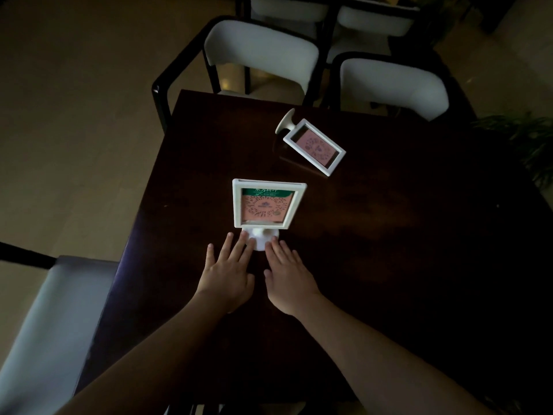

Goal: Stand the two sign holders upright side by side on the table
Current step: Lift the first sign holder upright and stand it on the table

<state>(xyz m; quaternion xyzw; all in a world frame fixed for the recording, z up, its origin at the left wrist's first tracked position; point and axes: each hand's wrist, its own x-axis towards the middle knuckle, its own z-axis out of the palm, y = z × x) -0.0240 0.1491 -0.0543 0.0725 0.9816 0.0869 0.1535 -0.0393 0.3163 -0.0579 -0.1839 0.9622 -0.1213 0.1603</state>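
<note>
White plastic near holder [268,203] stands upright mid-bench [419,235]; left hand [229,272] and right hand [287,277] flat, fingers spread, gripping nothing — tips touching round base. Far holder [314,146] lies flat. Likely light, stiff, top-heavy — best grasped by frame edges.

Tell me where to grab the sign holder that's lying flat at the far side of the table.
Take the fallen sign holder by its frame's long edges, from above. It lies flat, its round foot tipped on edge toward the chairs, so the frame probably gives the steadier grip for swinging it upright.
</note>
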